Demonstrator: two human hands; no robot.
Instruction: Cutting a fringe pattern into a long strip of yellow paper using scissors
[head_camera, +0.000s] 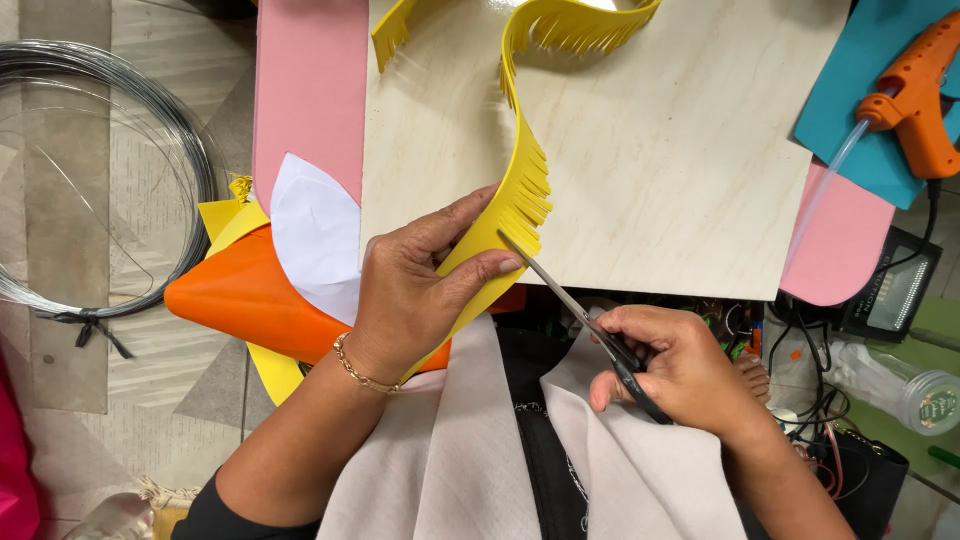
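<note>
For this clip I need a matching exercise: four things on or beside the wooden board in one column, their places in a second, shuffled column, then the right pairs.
Things:
1. yellow fringed foam strip
2. scissors
3. glue gun
4. wire coil

Places:
A. on the floor at far left
B. on the blue sheet at top right
C. pinched in the left hand
D. in the right hand, blades at the strip's edge

Pairs: 1-C, 2-D, 3-B, 4-A

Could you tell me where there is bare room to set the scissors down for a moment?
The wooden board is bare between the yellow fringed strip and the orange glue gun. It is crowded at the cables on the right and the wire coil on the left.
</note>
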